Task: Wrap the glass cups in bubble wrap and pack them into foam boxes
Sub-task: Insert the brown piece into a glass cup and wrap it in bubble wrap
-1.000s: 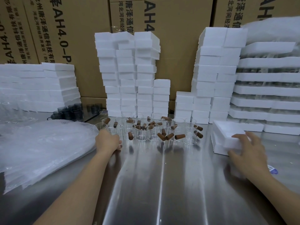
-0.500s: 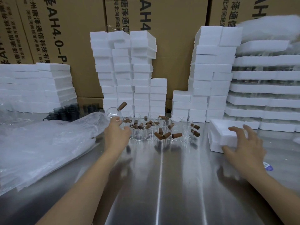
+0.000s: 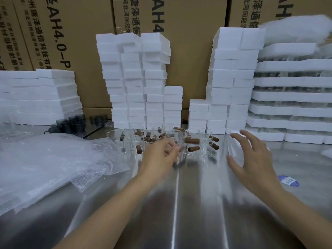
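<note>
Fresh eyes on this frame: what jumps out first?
Tall stacks of white foam boxes line the back of the steel table, in front of cardboard cartons. Mid-table is a cluster of glass cups with brown handles. The blurred left hand seems to grip one cup, and the right hand hovers open beside it. A heap of bubble wrap lies at left.

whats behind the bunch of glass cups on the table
Stacks of white foam boxes stand right behind the glass cups, with cardboard cartons behind those. The stacks hide the cartons' lower parts.
</note>
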Available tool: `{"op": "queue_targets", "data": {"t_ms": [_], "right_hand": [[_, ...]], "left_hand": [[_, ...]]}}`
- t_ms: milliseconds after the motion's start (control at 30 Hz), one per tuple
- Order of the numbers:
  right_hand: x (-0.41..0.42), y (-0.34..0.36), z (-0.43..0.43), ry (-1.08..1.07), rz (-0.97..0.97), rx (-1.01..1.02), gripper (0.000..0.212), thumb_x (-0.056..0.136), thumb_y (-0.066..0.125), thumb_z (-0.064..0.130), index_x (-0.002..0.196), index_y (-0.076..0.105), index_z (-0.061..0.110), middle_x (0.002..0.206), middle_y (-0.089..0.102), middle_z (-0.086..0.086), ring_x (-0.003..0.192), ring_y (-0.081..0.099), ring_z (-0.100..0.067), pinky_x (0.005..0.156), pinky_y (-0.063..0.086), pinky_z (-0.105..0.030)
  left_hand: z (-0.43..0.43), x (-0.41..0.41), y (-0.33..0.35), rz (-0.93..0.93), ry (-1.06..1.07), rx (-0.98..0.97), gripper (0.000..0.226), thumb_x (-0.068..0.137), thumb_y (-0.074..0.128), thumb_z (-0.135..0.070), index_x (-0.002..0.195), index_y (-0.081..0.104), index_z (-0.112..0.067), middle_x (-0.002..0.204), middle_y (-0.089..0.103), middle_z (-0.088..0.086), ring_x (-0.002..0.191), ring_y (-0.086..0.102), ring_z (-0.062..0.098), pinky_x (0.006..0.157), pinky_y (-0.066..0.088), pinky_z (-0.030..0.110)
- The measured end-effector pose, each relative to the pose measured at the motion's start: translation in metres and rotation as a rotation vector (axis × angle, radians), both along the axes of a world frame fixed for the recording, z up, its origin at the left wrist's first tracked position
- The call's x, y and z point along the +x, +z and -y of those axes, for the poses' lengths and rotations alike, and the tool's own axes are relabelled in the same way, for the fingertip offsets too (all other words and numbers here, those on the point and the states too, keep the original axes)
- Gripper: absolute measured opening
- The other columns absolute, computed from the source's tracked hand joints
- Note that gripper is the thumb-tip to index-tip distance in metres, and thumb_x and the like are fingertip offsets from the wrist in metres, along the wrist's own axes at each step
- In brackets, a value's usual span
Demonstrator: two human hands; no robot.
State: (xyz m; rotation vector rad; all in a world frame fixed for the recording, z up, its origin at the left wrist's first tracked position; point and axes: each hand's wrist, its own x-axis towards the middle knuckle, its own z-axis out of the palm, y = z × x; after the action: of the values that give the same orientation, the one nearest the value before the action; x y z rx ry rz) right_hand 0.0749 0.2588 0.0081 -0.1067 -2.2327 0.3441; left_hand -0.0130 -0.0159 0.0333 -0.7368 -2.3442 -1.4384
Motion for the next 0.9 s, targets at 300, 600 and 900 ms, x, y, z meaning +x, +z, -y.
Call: {"op": "queue_targets", "data": {"t_ms": [300, 600, 900], "right_hand": [[0.014, 0.015, 0.046, 0.211, 0.164, 0.119, 0.023, 0.100, 0.059, 0.059, 0.105, 0.069, 0.039, 0.090, 0.071, 0.024, 0.081, 0.061, 0.007, 0.074, 0.041, -0.020], [0.028, 0.026, 0.085, 0.459, -0.044, -0.494, 0.009, 0.102, 0.064, 0.047, 0.097, 0.071, 0.042, 0.084, 0.077, 0.013, 0.086, 0.073, -0.008, 0.069, 0.050, -0.024], [0.047, 0.033, 0.121, 0.714, -0.179, -0.846, 0.010, 0.103, 0.067, 0.030, 0.108, 0.074, 0.025, 0.097, 0.081, 0.001, 0.098, 0.078, -0.017, 0.088, 0.061, -0.037]], "left_hand": [[-0.008, 0.019, -0.001, -0.386, -0.043, -0.284, 0.005, 0.107, 0.061, -0.037, 0.108, 0.065, -0.034, 0.087, 0.076, -0.012, 0.083, 0.072, 0.010, 0.078, 0.059, 0.041], [-0.009, 0.045, 0.014, -0.433, -0.064, 0.098, 0.060, 0.103, 0.072, -0.032, 0.146, 0.039, -0.057, 0.115, 0.075, -0.025, 0.090, 0.076, -0.003, 0.067, 0.060, 0.022], [-0.043, 0.080, 0.013, 0.390, -0.455, 0.695, 0.037, 0.098, 0.068, -0.044, 0.124, 0.074, -0.018, 0.115, 0.079, 0.017, 0.114, 0.073, 0.040, 0.107, 0.055, 0.060]]}}
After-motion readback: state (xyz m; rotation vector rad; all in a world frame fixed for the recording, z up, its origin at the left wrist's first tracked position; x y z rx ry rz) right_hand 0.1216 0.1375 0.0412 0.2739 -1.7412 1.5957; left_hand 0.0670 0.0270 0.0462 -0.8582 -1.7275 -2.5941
